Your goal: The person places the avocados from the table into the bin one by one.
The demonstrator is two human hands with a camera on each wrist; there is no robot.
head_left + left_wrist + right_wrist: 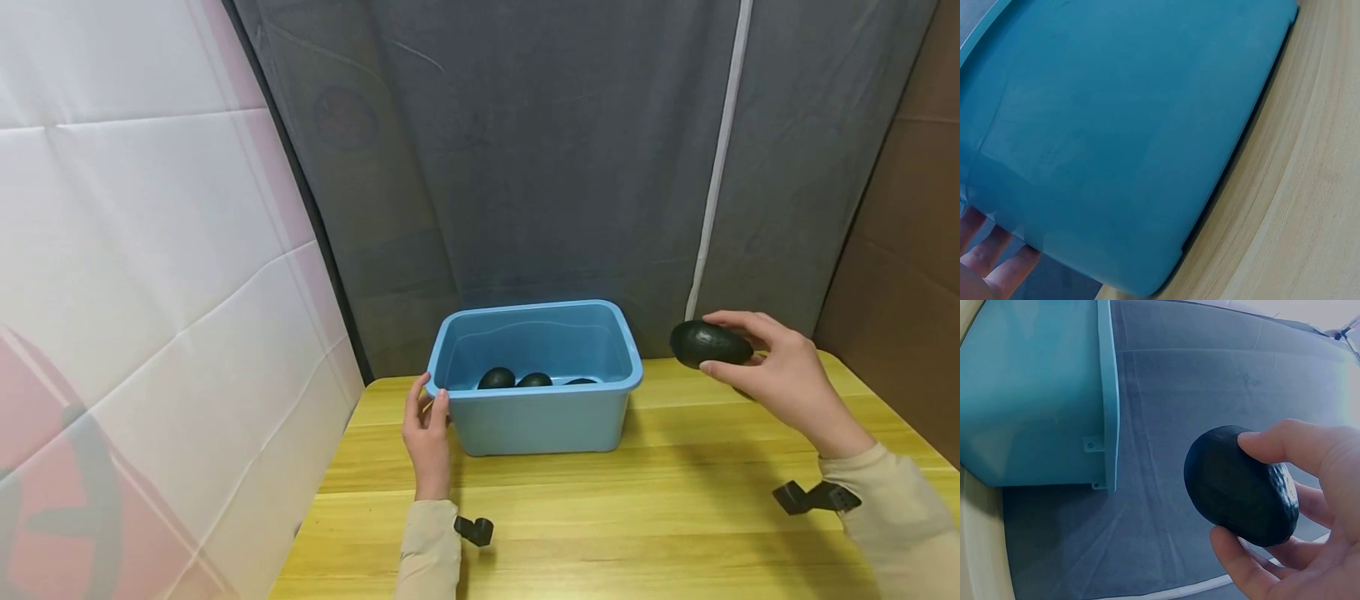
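Lying yellow and wooden under a grey curtain: counter (pixel 675 500). Bracing blue tub (pixel 536 375), frame centre: left hand (pixel 426 433), fingers straight. Pinching dark avocado (pixel 708 343), middle right, aloft: right hand (pixel 787 375). Probably handling light, firm, bruisable; gripping around the middle.

– Where is the bin (pixel 537 417) placed?
– It is set on the table (pixel 675 517), near the far edge and towards the left corner, before the curtain (pixel 555 167).
– What is found inside?
– Three avocados (pixel 497 379) are seen in it, side by side.
– And around it?
– The left hand (pixel 426 433) is held against its left end; a fourth avocado (pixel 709 344) is held by the right hand (pixel 787 379) above the table, right of the bin.
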